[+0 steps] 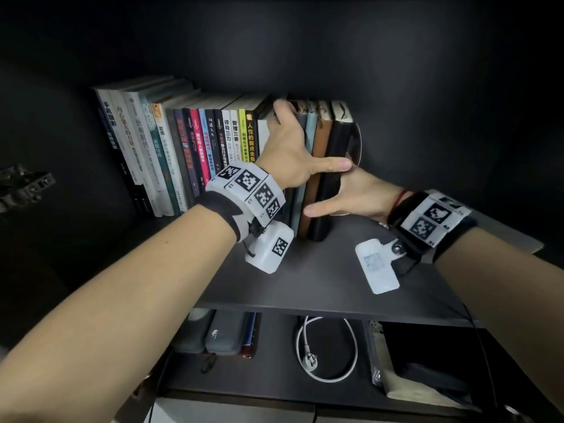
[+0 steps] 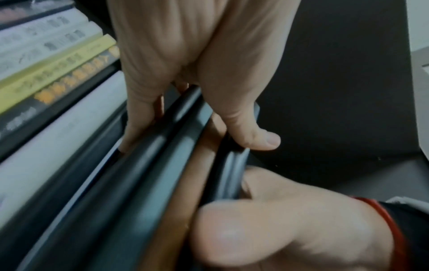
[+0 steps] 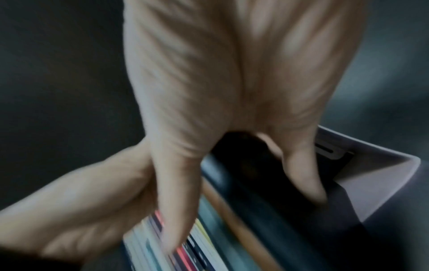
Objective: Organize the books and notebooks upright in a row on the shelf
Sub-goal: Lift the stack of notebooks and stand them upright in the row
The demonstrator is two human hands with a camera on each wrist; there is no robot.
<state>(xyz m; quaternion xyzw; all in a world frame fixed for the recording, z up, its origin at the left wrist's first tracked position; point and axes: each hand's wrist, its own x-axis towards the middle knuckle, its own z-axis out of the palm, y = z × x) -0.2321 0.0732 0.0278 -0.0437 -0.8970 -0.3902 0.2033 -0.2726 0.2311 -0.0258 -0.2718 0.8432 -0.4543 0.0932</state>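
Note:
A row of upright books [image 1: 183, 141] fills the left of the dark shelf [image 1: 305, 279]. At its right end stand several notebooks: grey, pale blue [image 1: 310, 129], brown [image 1: 321, 138] and black [image 1: 335, 148]. My left hand [image 1: 293, 148] grips this group from the front, fingers hooked in beside the grey one and thumb across the black spine. My right hand [image 1: 357, 193] holds the black notebook low down, thumb in front and fingers hidden behind its right side. The left wrist view shows both hands [image 2: 185, 55] [image 2: 278, 229] on the spines [image 2: 162, 146].
A white bookend [image 3: 371, 174] stands right against the black notebook [image 3: 267, 183]. To the right of it the shelf board is bare. The shelf below holds grey cases [image 1: 225, 337], a coiled white cable [image 1: 326, 349] and a dark object [image 1: 427, 377].

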